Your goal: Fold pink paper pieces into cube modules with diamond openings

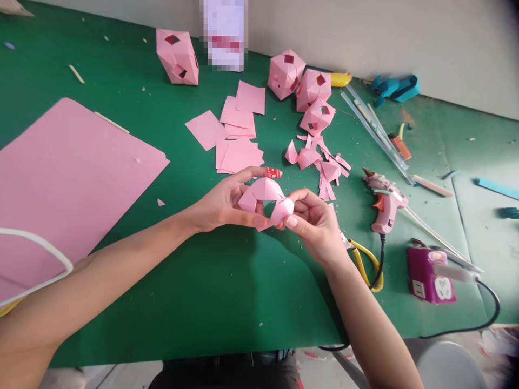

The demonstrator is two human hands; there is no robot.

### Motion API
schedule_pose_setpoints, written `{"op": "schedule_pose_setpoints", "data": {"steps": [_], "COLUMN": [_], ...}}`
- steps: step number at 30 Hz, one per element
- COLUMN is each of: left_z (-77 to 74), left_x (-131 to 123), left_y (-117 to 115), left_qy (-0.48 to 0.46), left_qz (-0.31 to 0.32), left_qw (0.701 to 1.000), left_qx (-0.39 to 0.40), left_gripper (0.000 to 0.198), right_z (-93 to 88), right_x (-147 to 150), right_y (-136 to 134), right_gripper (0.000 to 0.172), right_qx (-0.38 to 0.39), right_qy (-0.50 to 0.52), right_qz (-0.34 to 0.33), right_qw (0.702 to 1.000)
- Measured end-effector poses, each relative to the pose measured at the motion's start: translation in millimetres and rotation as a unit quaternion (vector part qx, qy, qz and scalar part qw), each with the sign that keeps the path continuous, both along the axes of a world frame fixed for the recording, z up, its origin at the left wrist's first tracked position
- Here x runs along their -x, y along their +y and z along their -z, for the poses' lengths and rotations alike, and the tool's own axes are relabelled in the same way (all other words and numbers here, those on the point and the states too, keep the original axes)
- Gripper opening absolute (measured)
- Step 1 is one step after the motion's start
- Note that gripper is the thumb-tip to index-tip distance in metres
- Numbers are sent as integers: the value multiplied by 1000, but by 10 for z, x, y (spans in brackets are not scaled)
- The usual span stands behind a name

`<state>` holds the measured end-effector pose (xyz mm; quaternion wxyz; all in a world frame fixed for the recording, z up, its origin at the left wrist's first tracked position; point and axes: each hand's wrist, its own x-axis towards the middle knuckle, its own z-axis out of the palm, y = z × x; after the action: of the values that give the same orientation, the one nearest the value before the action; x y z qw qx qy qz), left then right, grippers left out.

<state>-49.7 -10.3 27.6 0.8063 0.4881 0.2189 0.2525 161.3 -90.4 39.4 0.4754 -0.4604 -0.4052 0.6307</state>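
Observation:
A partly joined folded pink paper shape (265, 189) with an opening in its middle is held above the green table. My left hand (231, 202) grips its left side, fingers behind and thumb along the lower edge; red wrapping covers one fingertip. My right hand (314, 221) pinches a folded corner at the right between thumb and fingers. Just beyond the hands lie small square pink papers (239, 154) in loose piles. Folded pink pieces (308, 157) and cut strips are scattered to the right of them.
Finished-looking pink paper polyhedra (286, 73) stand at the back, with another polyhedron (178, 56) further left. A large pink sheet (81, 178) lies left. Right are a glue gun (387, 205), yellow-handled scissors (367, 265), a purple power socket block (432, 275) and its cord.

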Motion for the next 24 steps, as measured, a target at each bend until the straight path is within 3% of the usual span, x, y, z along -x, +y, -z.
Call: {"op": "schedule_pose_setpoints", "data": {"steps": [6,11,13,16,18,22,24], "left_z": [30,55,45,17,-2,-16,-11], "left_x": [18,21,22,19,10,-13,-20], "left_y": [5,2,5,5,-4,-24,-24], "left_qy": [-34,-81,-75,-59,-50,-35,-28], "left_qz": [56,60,38,21,18,13,4], "left_qw": [998,994,996,997,998,999,999], "left_qx": [7,43,43,34,36,33,18], "left_gripper": [85,78,76,74,73,70,70], "right_z": [-23,-34,-12,24,25,-1,15], "right_x": [-24,-122,-129,-102,-74,-32,-27], "right_y": [42,83,75,52,38,20,18], "right_gripper": [40,37,32,27,26,26,25], "right_qx": [0,-36,-67,-159,-206,-202,-193], "right_qy": [16,-123,-240,-423,-464,-429,-442], "right_qz": [71,128,127,126,128,109,105], "right_qw": [997,983,960,883,852,874,870]}}
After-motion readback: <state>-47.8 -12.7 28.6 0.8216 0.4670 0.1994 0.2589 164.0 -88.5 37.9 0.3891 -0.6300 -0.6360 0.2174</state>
